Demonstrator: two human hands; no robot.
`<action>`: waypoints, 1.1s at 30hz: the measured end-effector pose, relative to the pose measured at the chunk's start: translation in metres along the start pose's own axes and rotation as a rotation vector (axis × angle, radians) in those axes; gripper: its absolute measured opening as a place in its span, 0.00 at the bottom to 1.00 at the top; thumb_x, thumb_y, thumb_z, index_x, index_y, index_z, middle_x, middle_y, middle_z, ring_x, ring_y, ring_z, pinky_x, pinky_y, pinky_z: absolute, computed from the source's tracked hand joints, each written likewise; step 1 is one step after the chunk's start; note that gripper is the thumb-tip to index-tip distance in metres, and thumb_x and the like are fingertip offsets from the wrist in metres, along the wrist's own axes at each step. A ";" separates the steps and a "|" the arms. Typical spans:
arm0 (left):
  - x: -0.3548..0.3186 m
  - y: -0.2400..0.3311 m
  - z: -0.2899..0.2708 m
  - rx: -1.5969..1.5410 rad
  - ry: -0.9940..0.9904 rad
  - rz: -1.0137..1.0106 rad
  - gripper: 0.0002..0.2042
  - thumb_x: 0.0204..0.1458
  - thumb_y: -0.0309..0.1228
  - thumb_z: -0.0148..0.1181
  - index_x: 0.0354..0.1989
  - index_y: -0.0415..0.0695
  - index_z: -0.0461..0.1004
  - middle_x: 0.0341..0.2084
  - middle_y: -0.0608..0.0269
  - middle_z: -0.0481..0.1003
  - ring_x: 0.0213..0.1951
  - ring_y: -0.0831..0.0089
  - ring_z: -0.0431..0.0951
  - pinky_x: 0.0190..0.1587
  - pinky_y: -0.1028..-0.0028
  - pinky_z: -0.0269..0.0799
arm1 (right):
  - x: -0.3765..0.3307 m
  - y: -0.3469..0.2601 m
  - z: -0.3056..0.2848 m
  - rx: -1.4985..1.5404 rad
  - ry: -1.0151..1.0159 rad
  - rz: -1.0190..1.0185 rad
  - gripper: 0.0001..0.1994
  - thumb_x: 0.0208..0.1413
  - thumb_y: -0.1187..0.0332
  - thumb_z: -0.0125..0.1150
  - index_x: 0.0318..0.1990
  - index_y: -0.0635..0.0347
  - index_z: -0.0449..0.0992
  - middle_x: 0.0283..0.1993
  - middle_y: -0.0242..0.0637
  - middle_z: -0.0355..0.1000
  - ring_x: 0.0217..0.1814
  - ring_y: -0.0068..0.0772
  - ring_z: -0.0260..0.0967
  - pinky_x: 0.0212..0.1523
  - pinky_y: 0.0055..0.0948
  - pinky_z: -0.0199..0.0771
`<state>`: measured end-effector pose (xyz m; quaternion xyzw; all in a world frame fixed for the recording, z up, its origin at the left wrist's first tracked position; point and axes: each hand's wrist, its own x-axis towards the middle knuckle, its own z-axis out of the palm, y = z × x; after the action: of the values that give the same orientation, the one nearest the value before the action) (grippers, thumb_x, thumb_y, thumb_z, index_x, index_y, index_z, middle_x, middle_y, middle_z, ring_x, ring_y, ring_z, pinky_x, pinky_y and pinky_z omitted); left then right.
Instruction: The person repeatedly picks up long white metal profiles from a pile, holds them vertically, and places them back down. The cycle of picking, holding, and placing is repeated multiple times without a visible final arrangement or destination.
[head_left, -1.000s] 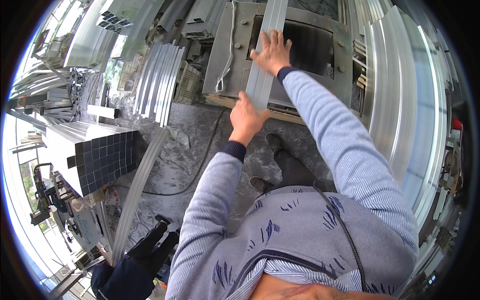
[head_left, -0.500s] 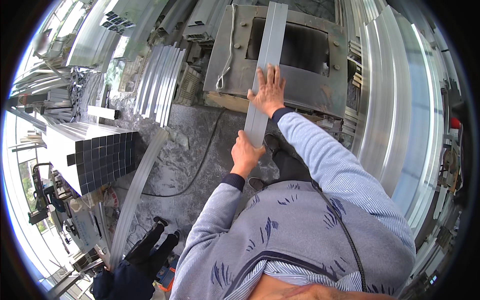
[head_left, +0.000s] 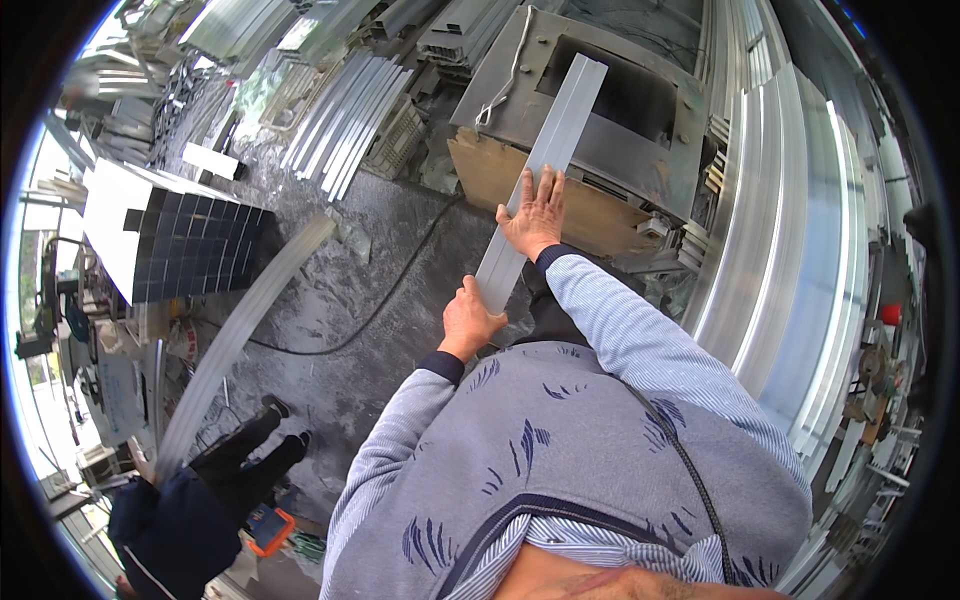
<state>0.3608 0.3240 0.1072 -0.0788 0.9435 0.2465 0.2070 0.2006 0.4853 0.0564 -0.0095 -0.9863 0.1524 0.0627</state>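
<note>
Over at the far left, a white-sided bundle shows its dark ends. Next to it a long pale strip runs down toward a co-worker. Further along lie some thin bars, side by side near a crate, and a dark cable curves below them.

Then comes the left hand, at the near end of the flat grey bar. Its thumb and fingers are drawn in on that end: a close hold, as far as I can make out. The bar slants up and away from there, crossing the near edge of the metal-topped box, its far end over the dark panel. Whether it rests on the box or hangs just above, I can't tell from here.

The right hand is farther up the bar, short of the box's near edge, fingers spread on the upper face rather than curled round; anything tucked beneath is hidden. Beyond the box's right edge run long shiny profiles.

I'd call the step in hand steadying and guiding the bar, two-handed. The next move, to my mind, calls for a firm hold at the near end, an even right palm, and care over the box's near edge.
</note>
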 end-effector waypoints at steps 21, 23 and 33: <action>-0.153 -0.151 -0.066 -0.014 -0.008 0.035 0.37 0.39 0.45 0.80 0.54 0.39 0.69 0.44 0.38 0.85 0.49 0.38 0.86 0.53 0.47 0.82 | -0.108 -0.016 0.016 1.541 -0.573 0.874 0.15 0.61 0.64 0.73 0.53 0.59 0.81 0.44 0.35 0.78 0.46 0.38 0.75 0.50 0.46 0.80; -0.185 -0.176 -0.074 -0.070 -0.010 0.011 0.35 0.39 0.45 0.79 0.53 0.40 0.70 0.42 0.38 0.85 0.48 0.38 0.86 0.52 0.47 0.82 | -0.122 -0.030 0.042 1.629 -0.565 0.817 0.14 0.63 0.61 0.72 0.48 0.61 0.83 0.49 0.38 0.79 0.54 0.37 0.73 0.53 0.40 0.76; -0.398 -0.229 -0.012 -0.224 0.158 -0.291 0.35 0.33 0.40 0.79 0.53 0.42 0.72 0.40 0.46 0.83 0.46 0.41 0.85 0.49 0.48 0.81 | -0.162 -0.040 0.160 1.125 -1.034 0.045 0.27 0.57 0.87 0.58 0.65 0.59 0.76 0.61 0.41 0.81 0.65 0.37 0.78 0.70 0.33 0.77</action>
<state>0.7728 0.1382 0.1879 -0.2559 0.9022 0.3105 0.1554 0.3408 0.3932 -0.1026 0.0765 -0.6637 0.6179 -0.4146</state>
